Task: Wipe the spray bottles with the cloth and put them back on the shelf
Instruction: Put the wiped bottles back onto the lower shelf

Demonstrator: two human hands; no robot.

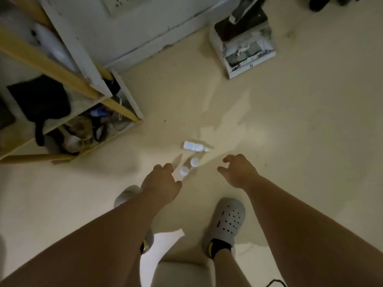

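Note:
Three small spray bottles are on the beige floor. One white bottle (194, 146) lies on its side. Two clear ones with white caps stand upright just in front of it, one (194, 162) to the right and one (183, 171) to the left. My left hand (160, 182) hovers over the floor right beside the left upright bottle, fingers loosely curled and holding nothing. My right hand (238, 171) hangs to the right of the bottles, fingers curled and empty. A dark cloth (41, 100) drapes over a shelf board of the wooden shelf unit (116, 106) at the left.
The shelf unit's bottom compartment (87, 129) holds a jumble of items. A white cabinet or door (145, 34) stands behind. A floor-cleaning machine (244, 44) sits at the back right. My feet in grey clogs (226, 220) are below the hands.

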